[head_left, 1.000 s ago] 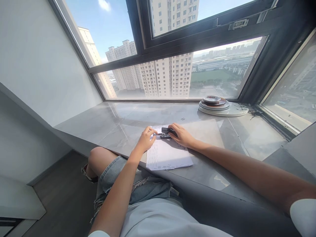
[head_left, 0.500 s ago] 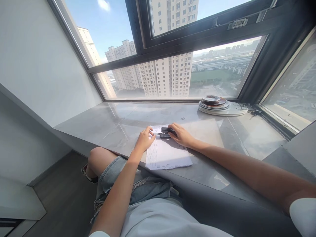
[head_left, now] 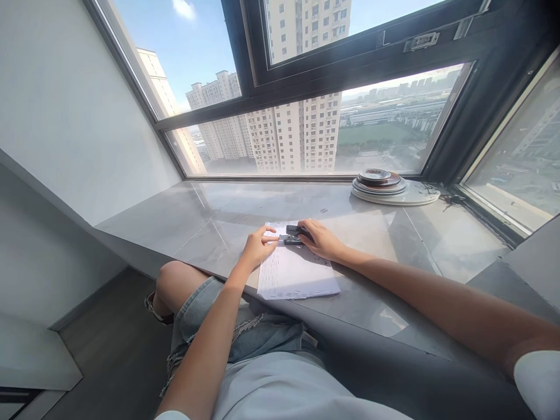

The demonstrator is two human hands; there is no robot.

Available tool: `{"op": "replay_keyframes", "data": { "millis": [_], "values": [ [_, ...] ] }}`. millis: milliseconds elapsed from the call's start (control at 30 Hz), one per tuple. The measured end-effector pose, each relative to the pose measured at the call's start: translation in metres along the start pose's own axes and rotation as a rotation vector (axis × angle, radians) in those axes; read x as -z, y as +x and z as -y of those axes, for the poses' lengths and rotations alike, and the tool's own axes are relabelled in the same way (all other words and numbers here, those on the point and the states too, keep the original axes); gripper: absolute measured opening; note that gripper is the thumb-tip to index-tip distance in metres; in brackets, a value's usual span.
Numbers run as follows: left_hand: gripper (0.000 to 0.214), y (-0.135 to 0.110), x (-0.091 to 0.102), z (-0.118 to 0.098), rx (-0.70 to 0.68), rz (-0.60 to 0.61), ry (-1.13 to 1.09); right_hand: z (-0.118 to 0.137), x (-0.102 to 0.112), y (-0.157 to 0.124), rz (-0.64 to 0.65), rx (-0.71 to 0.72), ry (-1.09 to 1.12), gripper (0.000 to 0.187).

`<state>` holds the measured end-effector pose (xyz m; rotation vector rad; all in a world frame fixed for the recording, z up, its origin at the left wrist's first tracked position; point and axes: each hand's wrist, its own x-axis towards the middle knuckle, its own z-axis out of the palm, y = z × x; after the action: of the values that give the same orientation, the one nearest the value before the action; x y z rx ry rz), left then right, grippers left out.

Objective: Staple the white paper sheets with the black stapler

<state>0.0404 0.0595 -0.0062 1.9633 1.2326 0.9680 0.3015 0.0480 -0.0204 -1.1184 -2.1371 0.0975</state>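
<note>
A black stapler [head_left: 294,234] lies on its side over a sheet of white paper [head_left: 301,274]. My right hand [head_left: 321,239] is closed around the stapler's right part. From the stapler's left end a short metal piece sticks out, and a fingertip of my left hand [head_left: 258,246] touches it or nearly so. The left hand's fingers are stretched out and apart. Rows of small dark dashes, which look like staples, run along the paper's left and lower edges.
The paper rests on a grey tiled windowsill [head_left: 245,204], close to its front edge. A stack of plates [head_left: 378,182] stands by the window at right, with a dark cable [head_left: 452,200] beside it. A few small dark bits [head_left: 324,210] lie behind the paper.
My left fingers have gone from pinching the metal piece to being spread, with one pointing at its end. The metal piece sticks out less. My right hand and the stapler have hardly moved.
</note>
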Motion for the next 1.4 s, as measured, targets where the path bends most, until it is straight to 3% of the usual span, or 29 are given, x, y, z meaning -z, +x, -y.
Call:
{"op": "replay_keyframes", "data": {
  "millis": [200,567,667,867,1067,1300,1400],
  "values": [
    [0.04,0.006,0.002,0.003,0.015,0.098,-0.109,-0.001,0.0,0.001,0.016,-0.025,0.004,0.021],
    [0.056,0.021,-0.014,-0.01,0.019,0.302,-0.192,-0.007,-0.001,0.001,-0.013,-0.079,-0.031,0.018],
    [0.05,0.019,-0.016,-0.01,0.009,0.27,-0.155,-0.005,0.0,0.002,-0.014,-0.087,-0.05,0.019],
    [0.022,0.011,-0.021,-0.005,-0.098,0.095,0.043,0.001,0.003,0.001,-0.023,-0.136,0.018,0.025],
    [0.025,0.012,-0.022,0.005,-0.217,0.028,0.239,-0.002,0.003,-0.001,-0.04,-0.162,0.004,0.03],
    [0.03,0.015,-0.028,0.013,-0.282,0.076,0.45,-0.003,0.004,-0.001,-0.059,-0.137,0.085,0.034],
    [0.033,0.015,-0.03,0.013,-0.284,0.135,0.473,-0.004,0.008,0.003,-0.162,-0.217,0.219,0.032]
  ]
}}
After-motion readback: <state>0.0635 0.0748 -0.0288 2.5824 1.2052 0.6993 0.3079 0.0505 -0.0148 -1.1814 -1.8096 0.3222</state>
